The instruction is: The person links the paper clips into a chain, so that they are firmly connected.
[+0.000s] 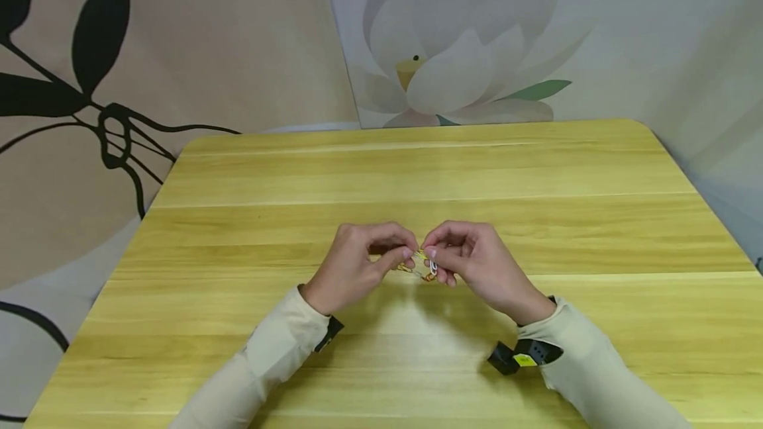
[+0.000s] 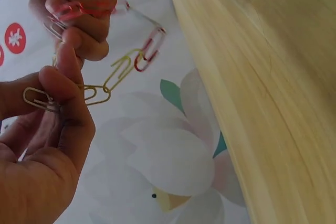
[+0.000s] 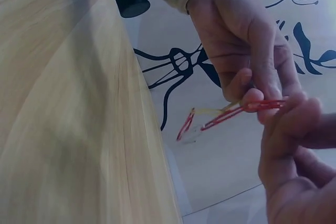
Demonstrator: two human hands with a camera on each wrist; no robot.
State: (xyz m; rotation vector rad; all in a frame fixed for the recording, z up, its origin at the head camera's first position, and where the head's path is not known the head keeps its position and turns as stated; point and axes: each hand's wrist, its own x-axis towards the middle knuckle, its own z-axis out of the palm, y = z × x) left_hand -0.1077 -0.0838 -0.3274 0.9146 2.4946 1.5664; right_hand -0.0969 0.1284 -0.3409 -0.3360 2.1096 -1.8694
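Note:
A chain of linked paper clips (image 2: 121,72) hangs in a loop between my two hands, above the table. My left hand (image 1: 360,260) pinches one end of it between thumb and forefinger, where yellow clips show. My right hand (image 1: 473,257) pinches the other end, with red clips (image 3: 226,116) beside its fingertips and a white clip (image 1: 433,268) by its thumb. Lower in the loop, a red-and-white clip (image 2: 149,51) joins a yellow one. The fingertips of both hands nearly meet and hide the clips between them.
Below the hands lies a wooden table (image 1: 381,184) with rounded far corners. Behind it stand a wall panel with a lotus print (image 1: 453,71) and a cloth with dark plant drawings (image 1: 101,38). A black wrist camera (image 1: 503,357) sticks out under the right sleeve.

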